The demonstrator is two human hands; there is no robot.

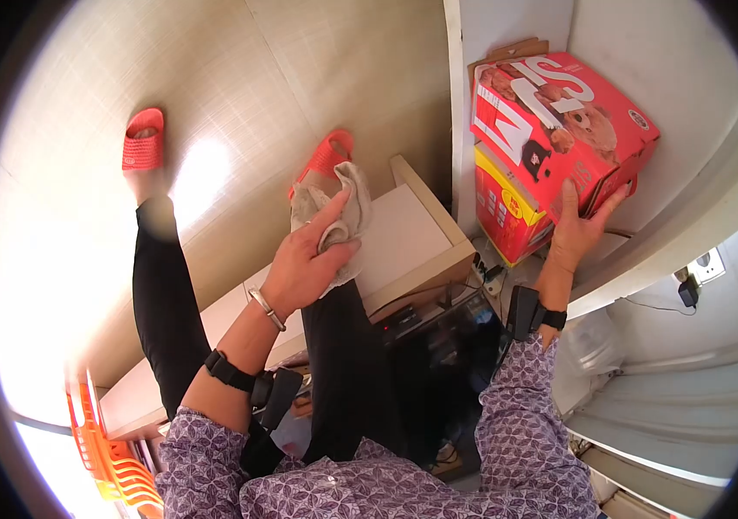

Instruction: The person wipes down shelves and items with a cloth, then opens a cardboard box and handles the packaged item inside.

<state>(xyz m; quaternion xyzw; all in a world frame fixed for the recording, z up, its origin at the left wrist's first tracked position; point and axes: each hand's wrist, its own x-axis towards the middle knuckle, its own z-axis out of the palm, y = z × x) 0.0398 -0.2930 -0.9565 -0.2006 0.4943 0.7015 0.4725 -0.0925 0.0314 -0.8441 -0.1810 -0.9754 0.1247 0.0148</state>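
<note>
A crumpled whitish cloth (347,216) is gripped in my left hand (304,264), in front of my red slipper and above the light cabinet top. My right hand (578,232), at the right, has its fingers spread against the near end of a red box (564,121) with a printed picture. That box is tilted and rests on a second red and yellow box (507,208) in the white corner. The fingertips of my right hand press on the box's edge; its underside is hidden.
A dark screen (438,372) stands below the cabinet top (395,233), with cables beside it. A socket with a black plug (689,290) is on the right wall. Clear plastic (592,344) lies near my right forearm. An orange plastic chair (114,458) is at lower left.
</note>
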